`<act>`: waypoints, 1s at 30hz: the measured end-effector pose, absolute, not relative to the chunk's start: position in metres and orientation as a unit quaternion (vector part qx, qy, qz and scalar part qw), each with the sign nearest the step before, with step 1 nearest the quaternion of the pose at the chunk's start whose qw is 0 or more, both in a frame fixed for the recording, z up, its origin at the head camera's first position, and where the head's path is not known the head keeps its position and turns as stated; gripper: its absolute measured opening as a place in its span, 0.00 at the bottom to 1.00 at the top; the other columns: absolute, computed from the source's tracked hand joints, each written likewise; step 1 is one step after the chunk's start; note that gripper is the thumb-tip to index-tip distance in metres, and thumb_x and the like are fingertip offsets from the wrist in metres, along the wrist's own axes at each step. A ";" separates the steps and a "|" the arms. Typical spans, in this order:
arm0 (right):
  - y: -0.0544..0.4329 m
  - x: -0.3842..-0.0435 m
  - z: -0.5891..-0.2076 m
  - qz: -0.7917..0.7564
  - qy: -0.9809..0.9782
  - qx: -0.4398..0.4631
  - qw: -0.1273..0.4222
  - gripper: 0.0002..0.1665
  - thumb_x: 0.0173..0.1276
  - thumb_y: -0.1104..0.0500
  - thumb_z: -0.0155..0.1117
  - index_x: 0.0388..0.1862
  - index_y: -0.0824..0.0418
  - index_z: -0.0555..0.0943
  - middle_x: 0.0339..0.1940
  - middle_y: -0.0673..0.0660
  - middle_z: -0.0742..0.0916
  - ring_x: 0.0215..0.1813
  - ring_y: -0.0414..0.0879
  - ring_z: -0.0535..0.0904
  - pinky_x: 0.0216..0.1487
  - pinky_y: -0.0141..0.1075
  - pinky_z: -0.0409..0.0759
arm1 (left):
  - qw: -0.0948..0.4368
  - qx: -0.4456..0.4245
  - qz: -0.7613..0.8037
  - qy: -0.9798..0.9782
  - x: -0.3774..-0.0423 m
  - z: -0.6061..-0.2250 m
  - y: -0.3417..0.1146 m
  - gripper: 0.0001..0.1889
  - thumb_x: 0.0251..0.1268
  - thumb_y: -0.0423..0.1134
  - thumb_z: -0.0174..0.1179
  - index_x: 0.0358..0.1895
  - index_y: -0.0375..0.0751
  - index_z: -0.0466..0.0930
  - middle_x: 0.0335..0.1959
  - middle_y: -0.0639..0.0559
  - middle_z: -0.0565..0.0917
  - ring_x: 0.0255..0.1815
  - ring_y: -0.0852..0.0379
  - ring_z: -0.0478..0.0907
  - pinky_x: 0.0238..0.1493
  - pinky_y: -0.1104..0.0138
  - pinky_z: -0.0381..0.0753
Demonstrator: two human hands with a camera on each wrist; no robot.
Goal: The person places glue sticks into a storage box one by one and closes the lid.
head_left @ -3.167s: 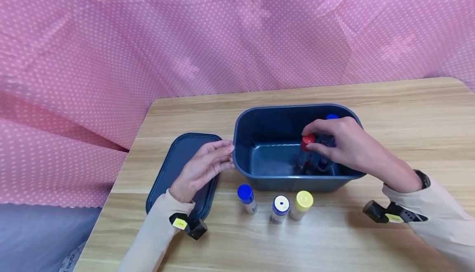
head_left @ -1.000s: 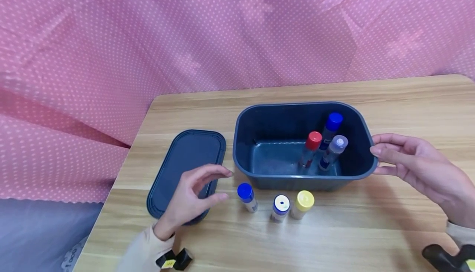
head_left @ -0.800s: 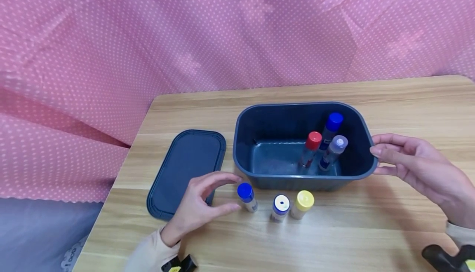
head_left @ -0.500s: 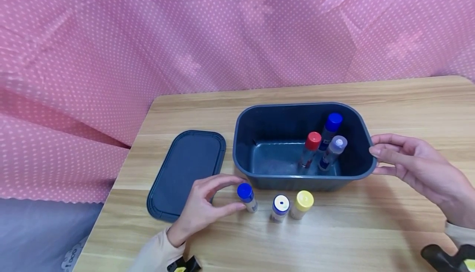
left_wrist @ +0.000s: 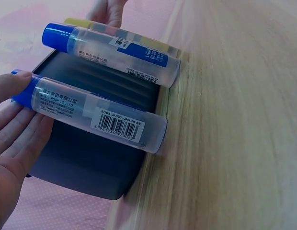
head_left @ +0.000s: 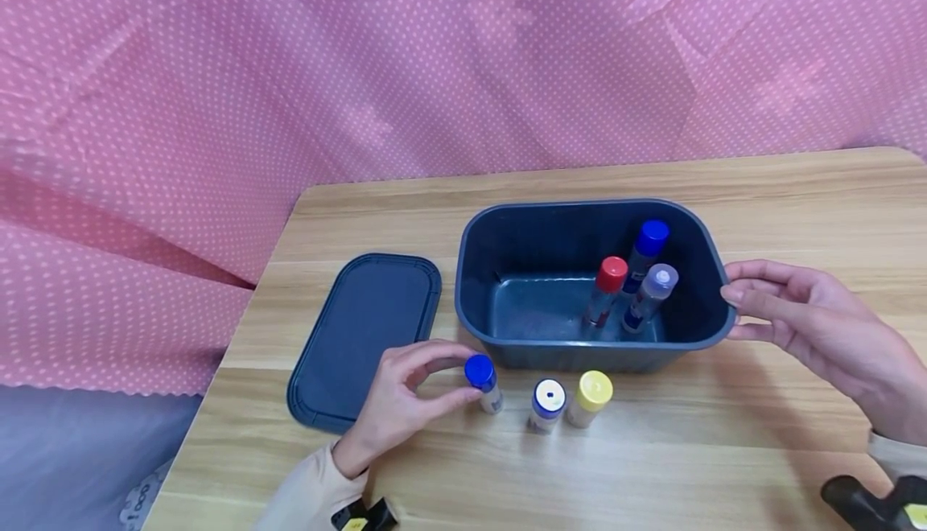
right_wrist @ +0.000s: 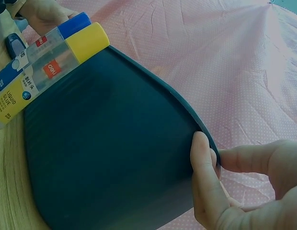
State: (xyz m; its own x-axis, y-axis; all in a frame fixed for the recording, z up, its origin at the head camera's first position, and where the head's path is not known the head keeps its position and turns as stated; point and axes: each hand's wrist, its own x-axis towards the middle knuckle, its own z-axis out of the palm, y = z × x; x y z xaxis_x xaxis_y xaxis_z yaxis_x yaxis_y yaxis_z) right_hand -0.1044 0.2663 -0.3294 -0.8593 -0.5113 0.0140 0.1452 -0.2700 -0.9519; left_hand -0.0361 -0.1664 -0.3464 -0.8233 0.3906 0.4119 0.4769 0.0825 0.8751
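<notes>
My left hand [head_left: 405, 394] pinches the blue cap of a liquid glue bottle [head_left: 480, 374] standing upright on the table. In the left wrist view the thumb and fingertips meet that cap, and the barcode side of the glue bottle [left_wrist: 91, 112] shows. My right hand [head_left: 818, 314] grips the right rim of a dark blue plastic bin [head_left: 565, 358]. Inside the bin, toward its right end, stand a red-capped bottle [head_left: 611, 275], a blue-capped bottle [head_left: 653, 238] and one with a translucent violet cap [head_left: 661, 280].
In front of the bin stand a glue bottle with a white-and-blue top [head_left: 548, 399] and a yellow-capped glue bottle [head_left: 594, 393]. A dark blue lid [head_left: 362, 330] lies flat on the wooden table [head_left: 579, 483] at left. Pink dotted cloth [head_left: 434, 72] hangs behind.
My right hand has let go of the red-capped bottle inside the bin and moved to its right rim. My left hand has left the left rim and taken hold of the blue-capped glue bottle.
</notes>
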 end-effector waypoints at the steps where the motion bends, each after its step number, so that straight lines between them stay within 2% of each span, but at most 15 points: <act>1: 0.266 -0.104 -0.329 -0.780 0.566 -0.165 0.211 0.20 0.74 0.76 0.38 0.55 0.69 0.76 0.47 0.60 0.84 0.46 0.52 0.84 0.47 0.43 0.82 | 0.037 -0.296 -0.609 -0.735 -0.036 -0.347 -0.166 0.20 0.49 0.21 0.70 0.49 0.32 0.80 0.44 0.41 0.85 0.45 0.51 0.83 0.47 0.52 0.82; 10: 0.266 -0.103 -0.328 -0.781 0.572 -0.140 0.206 0.19 0.74 0.76 0.41 0.54 0.68 0.77 0.46 0.60 0.85 0.44 0.53 0.85 0.46 0.42 0.83 | 0.056 -0.308 -0.607 -0.730 -0.037 -0.342 -0.166 0.21 0.47 0.19 0.69 0.48 0.30 0.80 0.43 0.40 0.85 0.44 0.51 0.84 0.47 0.55 0.83; 22: 0.265 -0.103 -0.327 -0.783 0.570 -0.142 0.207 0.18 0.74 0.76 0.41 0.54 0.69 0.77 0.47 0.60 0.84 0.45 0.52 0.85 0.47 0.42 0.83 | 0.105 -0.375 -0.592 -0.706 -0.041 -0.308 -0.169 0.25 0.40 0.16 0.69 0.48 0.30 0.79 0.41 0.39 0.84 0.42 0.53 0.83 0.47 0.60 0.84; 30: 0.265 -0.103 -0.329 -0.785 0.563 -0.157 0.206 0.19 0.74 0.76 0.40 0.54 0.69 0.76 0.48 0.60 0.84 0.46 0.52 0.85 0.48 0.43 0.82 | 0.116 -0.406 -0.604 -0.676 -0.042 -0.285 -0.170 0.18 0.52 0.27 0.70 0.48 0.29 0.79 0.41 0.40 0.84 0.42 0.53 0.83 0.47 0.60 0.84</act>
